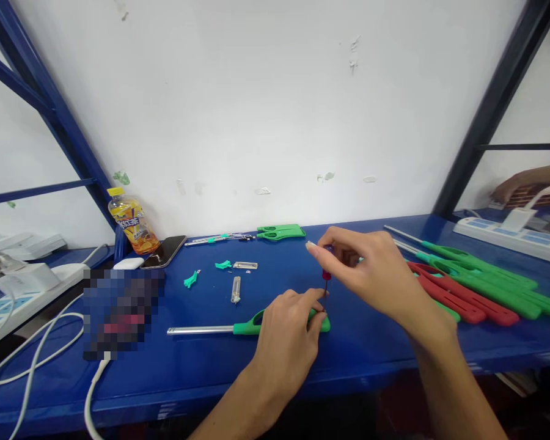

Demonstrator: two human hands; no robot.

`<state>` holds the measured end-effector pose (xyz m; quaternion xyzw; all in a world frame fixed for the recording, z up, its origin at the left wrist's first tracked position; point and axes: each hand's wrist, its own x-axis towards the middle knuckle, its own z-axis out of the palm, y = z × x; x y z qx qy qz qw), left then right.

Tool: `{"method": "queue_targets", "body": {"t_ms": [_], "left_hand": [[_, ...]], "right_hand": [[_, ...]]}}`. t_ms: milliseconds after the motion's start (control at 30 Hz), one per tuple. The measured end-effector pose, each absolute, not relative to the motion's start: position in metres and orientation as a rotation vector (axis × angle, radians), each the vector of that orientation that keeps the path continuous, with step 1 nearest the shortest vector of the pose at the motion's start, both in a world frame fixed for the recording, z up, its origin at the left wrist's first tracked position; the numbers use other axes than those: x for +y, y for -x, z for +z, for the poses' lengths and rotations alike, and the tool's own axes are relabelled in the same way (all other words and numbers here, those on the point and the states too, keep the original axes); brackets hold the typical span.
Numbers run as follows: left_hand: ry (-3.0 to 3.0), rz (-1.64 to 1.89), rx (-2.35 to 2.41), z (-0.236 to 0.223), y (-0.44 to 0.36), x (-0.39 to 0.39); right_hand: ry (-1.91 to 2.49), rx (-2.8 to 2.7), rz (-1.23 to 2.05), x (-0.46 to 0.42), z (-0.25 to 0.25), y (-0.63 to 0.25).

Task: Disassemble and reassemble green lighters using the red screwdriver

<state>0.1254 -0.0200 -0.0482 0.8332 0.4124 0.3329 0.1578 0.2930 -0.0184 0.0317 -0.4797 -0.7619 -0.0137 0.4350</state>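
Observation:
On the blue table lies a green long-necked lighter (245,329), its metal tube pointing left. My left hand (289,330) is closed over its handle and presses it down near the right end. A small screwdriver (326,276) with a red handle stands upright in my right hand (360,263), whose fingers pinch the top. Its tip meets the lighter's handle by my left fingertips; the exact contact spot is hidden. Beyond my left hand lie clear fuel tanks (236,289) and teal triggers (191,279).
Green shell halves (281,231) and metal tubes (220,238) lie along the wall. Several green lighters (486,269) and red ones (449,296) are at right. A bottle (132,220), phone (165,252), power strips (508,238) and white cables (36,348) flank the work area. Another person's hand (513,186) shows at far right.

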Motion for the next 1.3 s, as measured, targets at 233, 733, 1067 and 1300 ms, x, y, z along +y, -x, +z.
{"method": "queue_targets", "body": {"t_ms": [233, 733, 1067, 1300], "left_hand": [[-2.453, 0.981, 1.166, -0.052, -0.126, -0.021], [-2.467, 0.948, 1.179, -0.049, -0.127, -0.022], [-2.453, 0.933, 1.155, -0.050, -0.127, -0.021], [-2.387, 0.850, 1.094, -0.046, -0.114, -0.021]], "right_hand": [[1.181, -1.912, 0.016, -0.019, 0.033, -0.291], [1.174, -1.929, 0.020, -0.019, 0.033, -0.292], [1.203, -1.960, 0.094, -0.020, 0.034, -0.296], [1.215, -2.027, 0.126, -0.020, 0.035, -0.298]]}}
